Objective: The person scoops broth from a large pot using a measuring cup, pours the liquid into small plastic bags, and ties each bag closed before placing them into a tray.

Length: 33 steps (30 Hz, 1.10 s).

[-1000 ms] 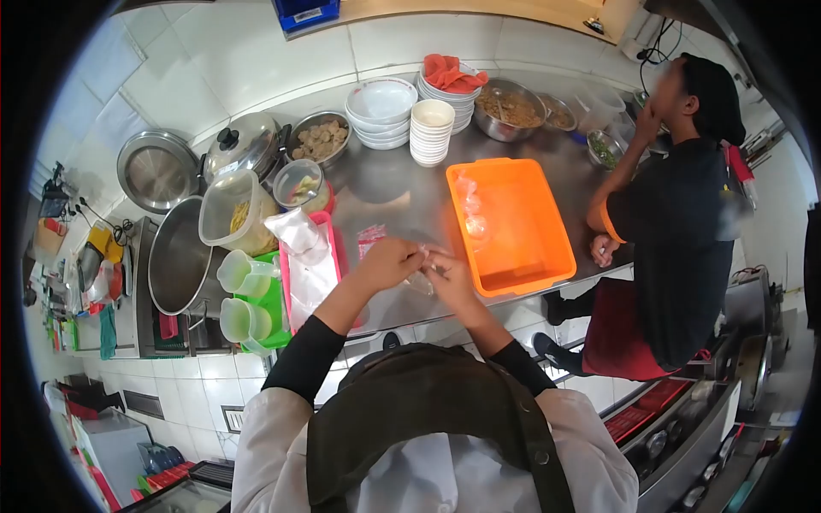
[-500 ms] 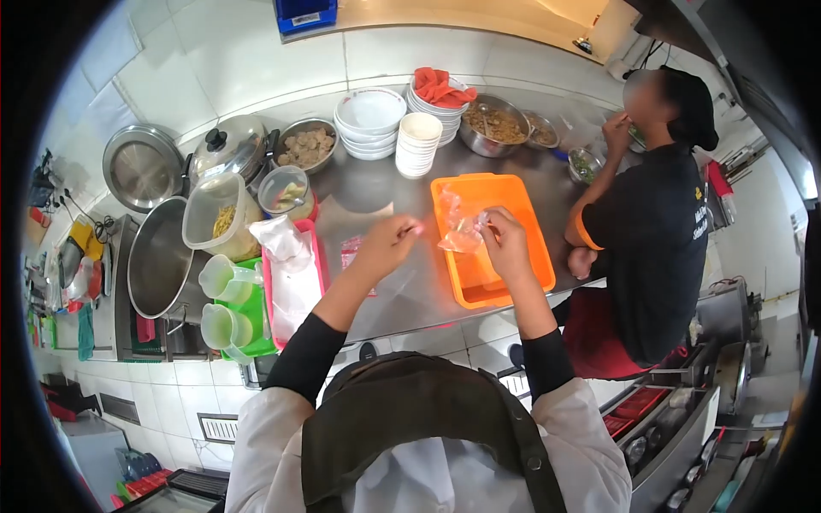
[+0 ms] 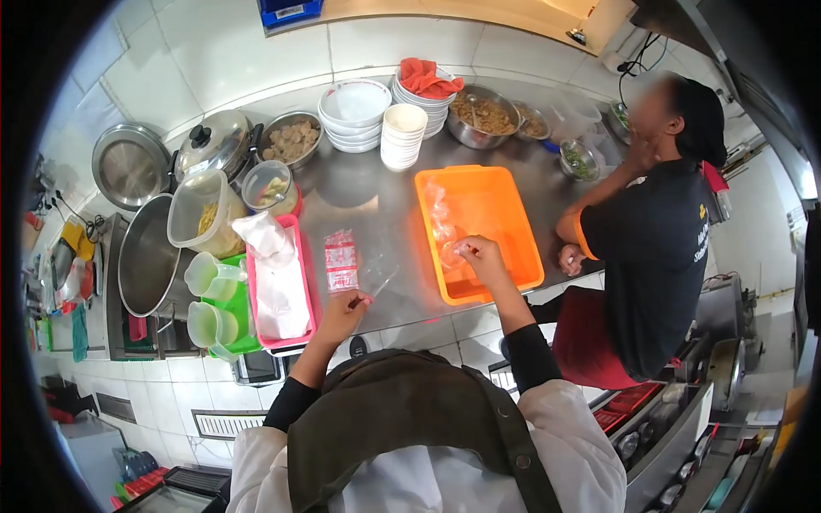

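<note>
My right hand (image 3: 481,256) is over the orange tub (image 3: 513,224) and pinches a small clear filled bag (image 3: 449,254) just inside it. Other clear bags (image 3: 439,214) lie in the tub. My left hand (image 3: 345,309) rests near the steel counter's front edge (image 3: 402,301), fingers closed on the edge of a thin clear plastic bag (image 3: 378,278) lying on the counter. A red and white packet (image 3: 340,260) lies just beyond that hand.
A pink tray of plastic bags (image 3: 278,286) and a green tray with cups (image 3: 215,301) sit at the left, beside pots (image 3: 150,256). Stacked bowls (image 3: 402,135) and food bowls (image 3: 481,115) line the back. Another person in black (image 3: 654,239) leans on the counter's right end.
My right hand carried the filled bag from the counter's front over and down into the orange tub. My left hand drew back toward the counter's front edge.
</note>
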{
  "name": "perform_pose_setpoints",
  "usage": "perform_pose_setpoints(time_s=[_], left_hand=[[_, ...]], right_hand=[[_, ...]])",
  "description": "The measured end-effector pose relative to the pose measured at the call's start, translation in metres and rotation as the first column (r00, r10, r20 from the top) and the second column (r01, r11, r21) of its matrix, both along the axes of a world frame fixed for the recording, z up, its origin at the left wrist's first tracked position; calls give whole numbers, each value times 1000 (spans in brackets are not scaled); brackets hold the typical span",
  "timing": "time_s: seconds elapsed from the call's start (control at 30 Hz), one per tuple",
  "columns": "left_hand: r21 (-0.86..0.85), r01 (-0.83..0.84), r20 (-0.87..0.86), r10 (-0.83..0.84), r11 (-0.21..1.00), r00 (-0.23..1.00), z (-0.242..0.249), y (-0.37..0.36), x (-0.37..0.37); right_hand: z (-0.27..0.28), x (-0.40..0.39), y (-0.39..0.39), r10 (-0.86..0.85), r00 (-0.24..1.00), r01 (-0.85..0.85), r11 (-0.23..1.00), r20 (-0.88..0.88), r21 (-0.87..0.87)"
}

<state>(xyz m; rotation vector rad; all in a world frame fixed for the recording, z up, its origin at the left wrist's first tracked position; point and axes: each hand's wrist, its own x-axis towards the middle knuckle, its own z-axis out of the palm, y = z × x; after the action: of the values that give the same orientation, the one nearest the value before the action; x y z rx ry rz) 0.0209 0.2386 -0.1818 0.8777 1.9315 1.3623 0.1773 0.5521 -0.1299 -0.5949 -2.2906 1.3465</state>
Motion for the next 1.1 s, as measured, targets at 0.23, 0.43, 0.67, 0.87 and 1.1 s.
perform_pose_setpoints(time_s=[0.23,0.43,0.67,0.87,1.1], left_hand=[[-69,32,69,-27,997,997,19,-3,28],[-45,59,78,-55,997,995,18,-2,32],[-35,66,70,-64,997,995,19,1,31],[-34,85,69,-83,996,994,19,7,29],[-57,81,83,-76,995,994,1,3,23]], right_hand=[[-26,-7,12,8,1000,-8,1000,-14,14],[8,7,3,4,1000,-6,995,27,95],[-11,21,6,-70,980,53,994,184,95],[-17,-7,1,-69,969,43,993,239,112],[-14,-15,-1,-99,954,42,978,283,203]])
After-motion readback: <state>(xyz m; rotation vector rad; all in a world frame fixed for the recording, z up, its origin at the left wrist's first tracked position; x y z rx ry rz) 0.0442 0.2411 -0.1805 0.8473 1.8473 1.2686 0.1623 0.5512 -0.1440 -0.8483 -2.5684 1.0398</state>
